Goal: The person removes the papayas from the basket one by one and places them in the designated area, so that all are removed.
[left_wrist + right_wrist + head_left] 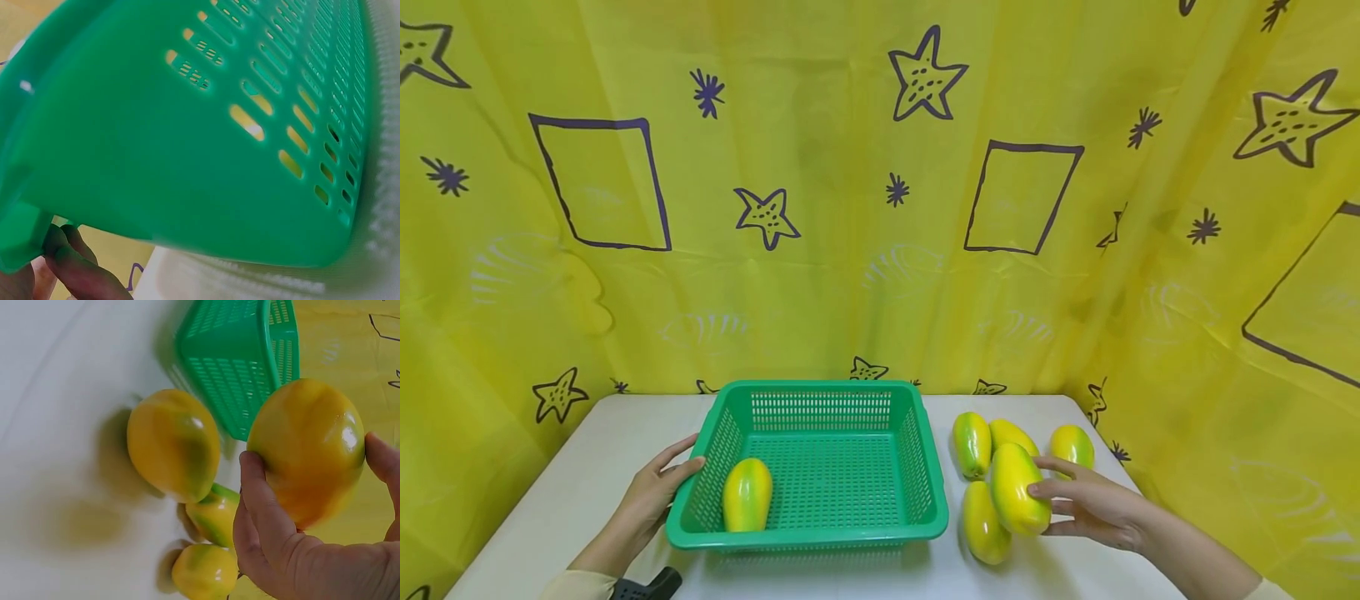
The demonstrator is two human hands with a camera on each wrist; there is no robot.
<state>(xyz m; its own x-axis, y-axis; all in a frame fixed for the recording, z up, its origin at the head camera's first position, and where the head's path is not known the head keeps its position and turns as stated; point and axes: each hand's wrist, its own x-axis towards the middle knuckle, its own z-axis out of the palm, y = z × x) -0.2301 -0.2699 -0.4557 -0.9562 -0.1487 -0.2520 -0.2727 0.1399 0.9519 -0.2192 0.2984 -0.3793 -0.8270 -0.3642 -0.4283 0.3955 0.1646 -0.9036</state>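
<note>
A green plastic basket (820,479) with slotted sides stands on the table, one papaya (748,496) lying at its left inside. My left hand (651,492) grips the basket's left rim. In the left wrist view, fingers (81,265) curl at the rim's edge beside the basket wall (156,156). To the right of the basket, my right hand (1093,506) holds a yellow-green papaya (1018,490) between thumb and fingers. The right wrist view shows this papaya (306,450) raised off the table, with other papayas beyond it.
Several papayas lie right of the basket: one near the front (985,525), one behind (972,444), another papaya (1013,437) beside it and one farther right (1071,446). A white table (647,417) bears everything. A yellow patterned curtain (850,292) surrounds it. A black object (651,586) shows by the left wrist.
</note>
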